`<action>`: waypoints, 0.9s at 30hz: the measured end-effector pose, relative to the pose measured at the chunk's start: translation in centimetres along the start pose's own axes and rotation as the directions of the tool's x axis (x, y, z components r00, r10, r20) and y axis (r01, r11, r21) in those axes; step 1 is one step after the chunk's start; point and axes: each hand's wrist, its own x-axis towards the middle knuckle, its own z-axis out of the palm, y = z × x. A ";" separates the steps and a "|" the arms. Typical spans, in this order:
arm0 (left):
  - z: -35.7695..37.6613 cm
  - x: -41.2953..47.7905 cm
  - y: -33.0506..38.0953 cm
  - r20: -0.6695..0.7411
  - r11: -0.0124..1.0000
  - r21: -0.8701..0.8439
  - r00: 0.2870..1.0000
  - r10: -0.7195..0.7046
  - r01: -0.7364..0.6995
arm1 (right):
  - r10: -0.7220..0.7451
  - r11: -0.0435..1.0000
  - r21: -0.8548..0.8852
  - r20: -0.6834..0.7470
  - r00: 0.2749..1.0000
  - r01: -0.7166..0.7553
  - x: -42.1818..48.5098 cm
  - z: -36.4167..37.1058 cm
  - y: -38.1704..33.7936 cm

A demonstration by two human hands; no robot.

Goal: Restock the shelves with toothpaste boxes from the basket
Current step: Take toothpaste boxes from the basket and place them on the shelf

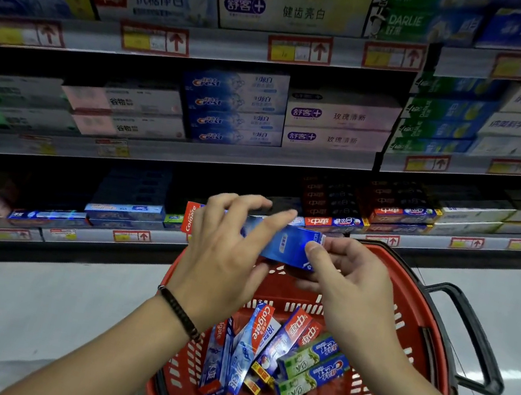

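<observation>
A blue toothpaste box (285,245) is held level above the red basket (416,315), between both hands. My left hand (224,253) curls around its left part, fingers over the top and thumb below. My right hand (341,281) pinches its right end, thumb on the front face. Inside the basket lie several more boxes: Colgate (258,332), a red and blue box (294,332), green boxes (303,361) and a blue Crest box (326,369). A red Colgate box (189,218) shows behind my left hand at the lower shelf edge.
Shelves of toothpaste boxes fill the view ahead: a stack of blue Crest boxes (233,109) on the middle shelf, red and dark boxes (389,206) lower right. The basket's black handle (477,340) sticks out to the right. Pale floor lies to the left.
</observation>
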 end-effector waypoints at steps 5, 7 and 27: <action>-0.2 0.2 0.2 0.007 0.998 -0.033 0.998 0.060 -0.060 | -0.022 0.999 -0.037 -0.014 1.000 0.021 -0.2 -0.1 -0.1; -0.2 0.3 0.2 0.015 0.996 -0.067 0.998 0.058 -0.057 | -0.030 0.999 -0.040 -0.015 0.999 0.029 -0.3 -0.1 -0.2; -1.3 0.5 -1.0 -0.096 0.824 -0.563 0.987 -0.131 0.055 | 0.032 0.999 0.028 0.045 0.998 -0.034 0.6 -0.3 0.7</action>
